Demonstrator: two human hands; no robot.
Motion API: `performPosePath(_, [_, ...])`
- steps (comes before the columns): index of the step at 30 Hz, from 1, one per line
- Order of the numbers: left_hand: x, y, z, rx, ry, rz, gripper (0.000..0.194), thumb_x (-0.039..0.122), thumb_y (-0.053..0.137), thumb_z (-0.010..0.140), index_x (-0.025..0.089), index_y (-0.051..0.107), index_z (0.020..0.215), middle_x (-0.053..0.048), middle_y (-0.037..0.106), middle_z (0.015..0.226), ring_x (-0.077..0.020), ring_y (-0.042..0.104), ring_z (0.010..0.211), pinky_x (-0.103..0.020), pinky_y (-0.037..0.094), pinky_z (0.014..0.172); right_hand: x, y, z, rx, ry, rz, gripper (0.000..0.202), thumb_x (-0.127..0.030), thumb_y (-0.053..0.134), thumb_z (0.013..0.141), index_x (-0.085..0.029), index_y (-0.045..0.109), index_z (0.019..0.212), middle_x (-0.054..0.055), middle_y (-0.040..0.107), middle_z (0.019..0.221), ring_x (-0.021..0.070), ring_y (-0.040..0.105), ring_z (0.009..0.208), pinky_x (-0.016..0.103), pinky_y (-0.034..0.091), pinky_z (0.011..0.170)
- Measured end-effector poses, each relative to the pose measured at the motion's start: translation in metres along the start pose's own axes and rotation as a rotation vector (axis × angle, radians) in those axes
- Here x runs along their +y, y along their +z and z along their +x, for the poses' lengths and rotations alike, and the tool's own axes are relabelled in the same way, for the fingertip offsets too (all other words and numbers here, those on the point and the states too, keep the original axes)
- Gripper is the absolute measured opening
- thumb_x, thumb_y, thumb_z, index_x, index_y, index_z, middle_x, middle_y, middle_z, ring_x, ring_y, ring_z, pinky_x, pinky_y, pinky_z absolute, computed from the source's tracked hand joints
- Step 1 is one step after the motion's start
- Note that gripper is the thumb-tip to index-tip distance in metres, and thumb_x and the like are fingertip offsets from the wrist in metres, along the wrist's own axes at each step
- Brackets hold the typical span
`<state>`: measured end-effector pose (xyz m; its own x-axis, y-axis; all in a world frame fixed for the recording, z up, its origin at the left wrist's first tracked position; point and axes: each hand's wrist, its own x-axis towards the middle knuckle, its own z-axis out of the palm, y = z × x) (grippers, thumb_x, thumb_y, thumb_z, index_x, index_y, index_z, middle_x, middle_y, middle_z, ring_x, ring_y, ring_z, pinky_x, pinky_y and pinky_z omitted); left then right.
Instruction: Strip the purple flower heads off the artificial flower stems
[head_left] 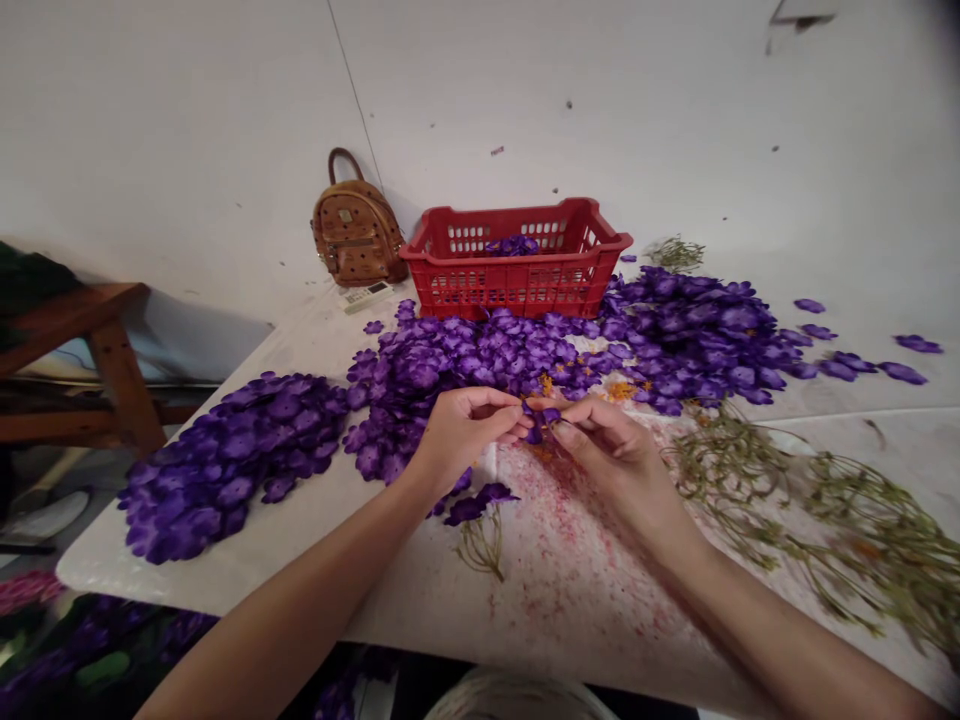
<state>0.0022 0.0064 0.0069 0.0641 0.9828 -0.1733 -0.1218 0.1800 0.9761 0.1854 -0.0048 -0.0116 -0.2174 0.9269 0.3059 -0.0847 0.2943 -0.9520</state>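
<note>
Over the middle of the table, my left hand (474, 428) and my right hand (611, 440) meet fingertip to fingertip at a small purple flower (534, 422). Both hands pinch it, and the fingers partly cover it. Just below my left hand, a green stem bunch (480, 540) with purple petals at its top lies on the white table (420, 595). Loose purple petals (427, 365) are heaped behind my hands. A few orange flower centers (621, 391) lie among them.
A red plastic crate (517, 272) with purple flowers inside stands at the back. Left of it are a brown backpack (356, 235) and a small packet. More petals (232, 450) are piled at left; green stems (810, 510) spread at right. A wooden frame (124, 370) stands far left.
</note>
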Motion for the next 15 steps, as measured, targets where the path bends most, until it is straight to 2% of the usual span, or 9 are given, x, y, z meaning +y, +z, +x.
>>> performPosePath(8, [-0.0035, -0.0029, -0.0004, -0.034, 0.02, 0.012, 0.01, 0.023, 0.078, 0.081, 0.014, 0.077, 0.085, -0.007, 0.08, 0.079, -0.0151, 0.076, 0.071, -0.027, 0.063, 0.073, 0.0049, -0.0009, -0.0017, 0.028, 0.028, 0.004, 0.013, -0.032, 0.069, 0.093, -0.026, 0.071, 0.083, 0.004, 0.077, 0.103, 0.0247, 0.07, 0.111, 0.039, 0.053, 0.096])
performPosePath(15, [-0.0033, -0.0021, 0.0008, -0.034, 0.009, 0.005, 0.009, 0.023, 0.076, 0.082, 0.014, 0.076, 0.084, -0.006, 0.079, 0.08, -0.014, 0.074, 0.07, -0.027, 0.062, 0.074, 0.0017, 0.0002, -0.0009, 0.041, 0.039, -0.01, 0.015, -0.032, 0.069, 0.092, -0.026, 0.068, 0.078, 0.0, 0.071, 0.083, 0.0216, 0.07, 0.093, 0.038, 0.052, 0.092])
